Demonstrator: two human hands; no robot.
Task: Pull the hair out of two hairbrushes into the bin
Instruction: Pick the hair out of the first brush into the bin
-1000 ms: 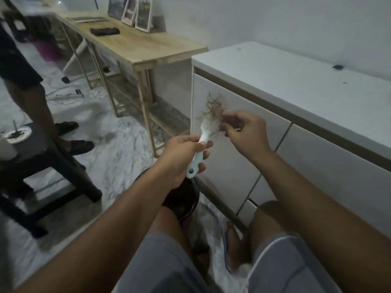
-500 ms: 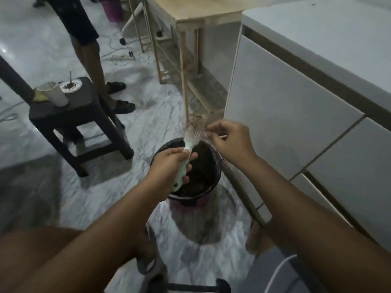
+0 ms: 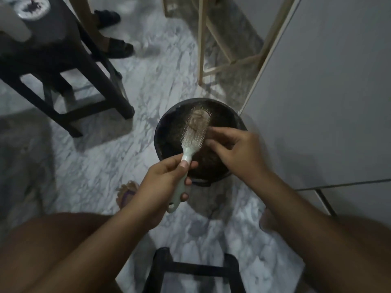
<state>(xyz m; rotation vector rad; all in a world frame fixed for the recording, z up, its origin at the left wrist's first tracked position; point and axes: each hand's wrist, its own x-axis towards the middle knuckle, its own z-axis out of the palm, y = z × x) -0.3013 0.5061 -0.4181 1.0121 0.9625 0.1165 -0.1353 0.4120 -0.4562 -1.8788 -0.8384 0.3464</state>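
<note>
Over the bin [image 3: 163,132] — hairbrush [image 3: 194,132] between both hands (left [image 3: 163,182] on handle).

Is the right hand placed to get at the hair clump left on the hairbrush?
Probably yes: the right hand sits beside the hairbrush, nothing between it and the hair clump.

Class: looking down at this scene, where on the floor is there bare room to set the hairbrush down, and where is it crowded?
Bare marble floor lies between the black stool and the bin, and again between the bin and the near stool frame. Crowded: above the bin, where the left hand holds the hairbrush beside the right hand.
</note>
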